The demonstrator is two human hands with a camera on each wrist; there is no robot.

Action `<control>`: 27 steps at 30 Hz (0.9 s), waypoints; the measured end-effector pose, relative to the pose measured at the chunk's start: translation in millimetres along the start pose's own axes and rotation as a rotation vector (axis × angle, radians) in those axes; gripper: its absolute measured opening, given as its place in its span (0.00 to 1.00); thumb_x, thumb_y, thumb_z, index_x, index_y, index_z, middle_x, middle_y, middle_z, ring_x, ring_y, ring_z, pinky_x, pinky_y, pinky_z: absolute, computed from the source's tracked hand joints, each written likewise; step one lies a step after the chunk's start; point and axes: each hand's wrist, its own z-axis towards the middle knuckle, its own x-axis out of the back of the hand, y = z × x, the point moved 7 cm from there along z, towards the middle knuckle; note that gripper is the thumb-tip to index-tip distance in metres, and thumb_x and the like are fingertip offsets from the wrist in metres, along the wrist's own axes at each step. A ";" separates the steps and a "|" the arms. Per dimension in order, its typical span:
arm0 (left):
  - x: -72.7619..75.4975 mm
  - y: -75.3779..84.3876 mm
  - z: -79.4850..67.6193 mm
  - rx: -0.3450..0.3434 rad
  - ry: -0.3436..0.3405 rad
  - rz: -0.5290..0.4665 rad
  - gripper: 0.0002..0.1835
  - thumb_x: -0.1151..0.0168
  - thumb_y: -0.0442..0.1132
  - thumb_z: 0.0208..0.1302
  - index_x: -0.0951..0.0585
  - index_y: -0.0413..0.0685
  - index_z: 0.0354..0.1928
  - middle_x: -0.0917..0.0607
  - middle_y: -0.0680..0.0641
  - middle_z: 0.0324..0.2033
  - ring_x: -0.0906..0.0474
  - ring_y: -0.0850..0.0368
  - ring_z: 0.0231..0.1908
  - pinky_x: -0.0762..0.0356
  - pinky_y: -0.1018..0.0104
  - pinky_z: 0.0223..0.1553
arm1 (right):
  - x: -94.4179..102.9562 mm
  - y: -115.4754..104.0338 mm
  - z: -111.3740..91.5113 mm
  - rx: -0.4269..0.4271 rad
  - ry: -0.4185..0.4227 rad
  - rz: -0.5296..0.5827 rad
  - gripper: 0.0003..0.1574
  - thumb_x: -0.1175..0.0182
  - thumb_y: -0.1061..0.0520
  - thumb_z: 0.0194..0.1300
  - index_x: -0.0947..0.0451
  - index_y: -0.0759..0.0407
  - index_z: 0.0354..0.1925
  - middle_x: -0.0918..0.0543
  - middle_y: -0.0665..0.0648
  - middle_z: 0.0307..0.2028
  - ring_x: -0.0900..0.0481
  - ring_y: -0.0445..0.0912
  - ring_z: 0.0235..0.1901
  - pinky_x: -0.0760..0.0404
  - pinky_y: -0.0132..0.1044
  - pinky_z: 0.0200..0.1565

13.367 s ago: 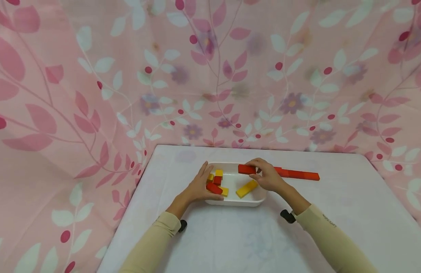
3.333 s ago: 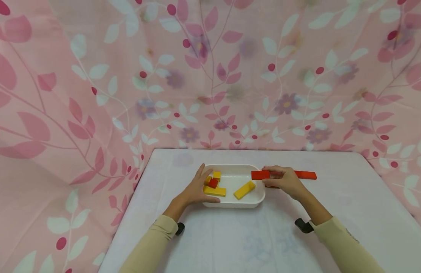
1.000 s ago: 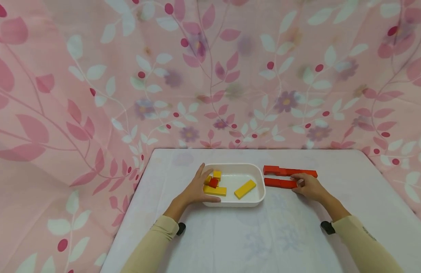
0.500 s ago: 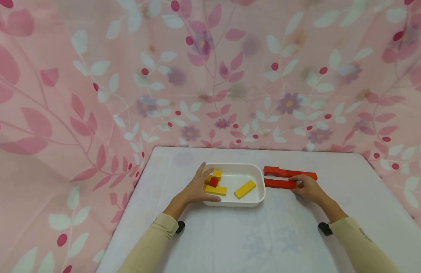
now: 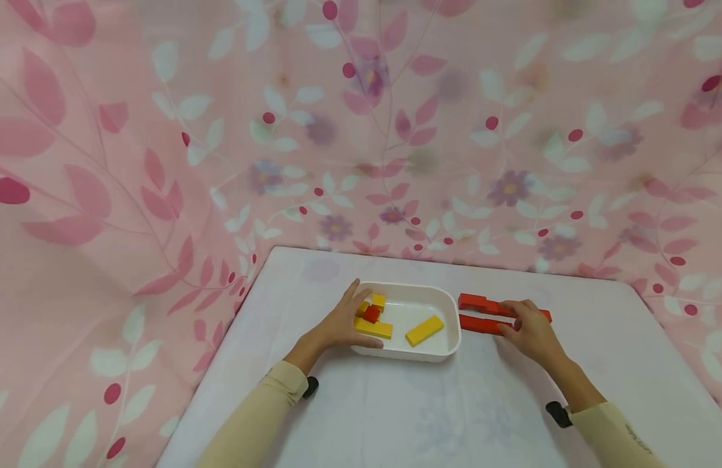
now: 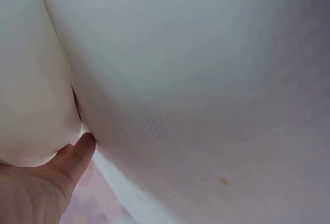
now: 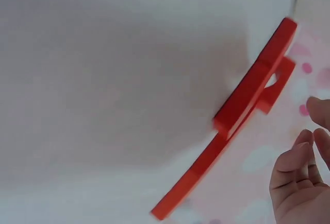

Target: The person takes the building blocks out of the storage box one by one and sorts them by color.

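Note:
My left hand (image 5: 336, 325) holds the left end of a white tray (image 5: 408, 355), fingers at the back rim and thumb at the front. In the left wrist view the thumb (image 6: 80, 157) lies against the tray's wall (image 6: 31, 69). Inside the tray are a slanting yellow block (image 5: 424, 330), a long yellow block (image 5: 375, 328), a small red block (image 5: 371, 314) and small yellow pieces (image 5: 378, 301). Over the red blocks' right end hovers my right hand (image 5: 533, 331). The right wrist view shows that hand (image 7: 296, 177) apart from them, fingers loosely bent around nothing.
Right of the tray, two rows of red blocks lie on the white-covered table (image 5: 408, 416): a back row (image 5: 472, 301) and a shorter front row (image 5: 484, 324). One red block (image 7: 278, 85) has a rounded notch. Pink floral cloth (image 5: 396, 130) hangs behind and at the left.
Earlier my right hand carried red blocks out of the tray; a front red row now lies beside the back one. That hand has just come off the row. The left hand stays on the tray.

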 end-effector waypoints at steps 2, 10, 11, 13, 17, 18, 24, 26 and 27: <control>-0.6 1.5 1.5 -0.010 -0.007 0.003 0.66 0.26 0.73 0.38 0.49 0.66 0.78 0.62 0.46 0.79 0.53 0.42 0.77 0.39 0.36 0.69 | 0.1 -11.8 0.3 0.037 0.049 0.029 0.29 0.29 0.62 0.57 0.23 0.64 0.57 0.22 0.64 0.43 0.30 0.46 0.28 0.26 0.28 0.23; 1.8 1.0 1.0 0.021 0.005 -0.010 0.68 0.25 0.71 0.36 0.53 0.68 0.78 0.62 0.49 0.80 0.53 0.43 0.77 0.40 0.36 0.69 | -8.9 -69.5 16.8 0.163 0.115 0.173 0.25 0.30 0.65 0.57 0.20 0.62 0.53 0.20 0.63 0.44 0.21 0.49 0.35 0.15 0.32 0.33; 2.1 1.3 0.7 0.016 0.007 -0.013 0.68 0.25 0.71 0.37 0.53 0.67 0.78 0.62 0.48 0.80 0.53 0.43 0.77 0.40 0.36 0.69 | -11.7 -75.3 18.3 0.166 0.108 0.187 0.24 0.29 0.65 0.56 0.20 0.62 0.53 0.20 0.63 0.44 0.20 0.50 0.36 0.14 0.33 0.34; 1.7 1.7 0.4 0.009 0.005 -0.010 0.68 0.25 0.71 0.37 0.53 0.66 0.79 0.62 0.47 0.79 0.53 0.43 0.77 0.40 0.36 0.69 | -19.2 -84.8 20.3 0.167 0.086 0.203 0.24 0.29 0.65 0.57 0.20 0.61 0.53 0.20 0.62 0.44 0.20 0.51 0.37 0.14 0.32 0.35; 2.2 2.7 1.1 0.005 0.004 -0.010 0.70 0.25 0.71 0.37 0.55 0.62 0.79 0.61 0.47 0.79 0.53 0.43 0.77 0.40 0.38 0.70 | -34.1 -102.2 24.1 0.177 0.049 0.245 0.24 0.29 0.65 0.56 0.19 0.57 0.52 0.20 0.61 0.44 0.21 0.50 0.36 0.16 0.31 0.33; 2.6 2.2 1.5 0.013 0.005 -0.011 0.70 0.25 0.71 0.37 0.55 0.62 0.79 0.61 0.48 0.80 0.52 0.44 0.77 0.40 0.38 0.70 | -37.9 -106.7 25.6 0.186 0.038 0.261 0.23 0.29 0.65 0.57 0.19 0.57 0.52 0.20 0.61 0.44 0.21 0.49 0.36 0.16 0.30 0.33; 2.2 -0.2 0.7 0.034 0.006 -0.037 0.69 0.24 0.70 0.37 0.54 0.64 0.79 0.61 0.49 0.80 0.53 0.44 0.77 0.41 0.38 0.70 | -58.1 -130.0 30.2 0.202 -0.019 0.378 0.21 0.30 0.64 0.59 0.19 0.55 0.52 0.19 0.60 0.45 0.20 0.47 0.38 0.17 0.28 0.36; -0.1 0.2 0.6 0.030 0.002 -0.044 0.68 0.24 0.68 0.38 0.54 0.65 0.79 0.61 0.49 0.80 0.54 0.44 0.77 0.41 0.37 0.70 | -62.7 -136.3 30.4 0.189 -0.034 0.401 0.21 0.30 0.64 0.59 0.19 0.54 0.51 0.18 0.58 0.46 0.19 0.46 0.39 0.16 0.28 0.37; -1.1 0.6 1.0 0.025 0.002 -0.043 0.67 0.23 0.67 0.39 0.54 0.65 0.79 0.61 0.48 0.80 0.53 0.43 0.77 0.41 0.36 0.70 | -65.0 -139.1 30.9 0.183 -0.043 0.410 0.21 0.30 0.64 0.59 0.19 0.54 0.51 0.18 0.58 0.46 0.19 0.46 0.39 0.16 0.28 0.38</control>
